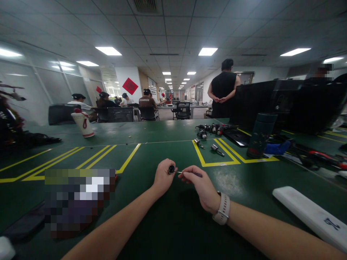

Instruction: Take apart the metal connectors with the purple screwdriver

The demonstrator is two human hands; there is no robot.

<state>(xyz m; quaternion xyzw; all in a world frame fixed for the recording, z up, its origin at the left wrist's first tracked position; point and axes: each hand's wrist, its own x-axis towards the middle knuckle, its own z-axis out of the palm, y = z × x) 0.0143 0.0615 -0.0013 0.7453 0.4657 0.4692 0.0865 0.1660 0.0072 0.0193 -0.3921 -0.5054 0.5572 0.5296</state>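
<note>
In the head view my left hand (163, 177) is closed around a dark cylindrical part (171, 169), its round end turned toward me. The rest of that part is hidden in the fingers. My right hand (202, 187), with a pale watch strap on its wrist, pinches a slim tool with a thin metal shaft (180, 172). The shaft points left and its tip meets or nearly meets the rim of the round end; I cannot tell which. Beyond my right hand, two small metal cylindrical parts (217, 150) lie inside a yellow-taped area.
More dark and metallic parts (202, 134) lie farther back. A dark bottle (261, 135) stands at right, near a white bar-shaped case (311, 216). A white cup (83, 124) stands at far left; a pixelated object (78, 202) lies nearer. People (222, 88) are beyond the green table (162, 238).
</note>
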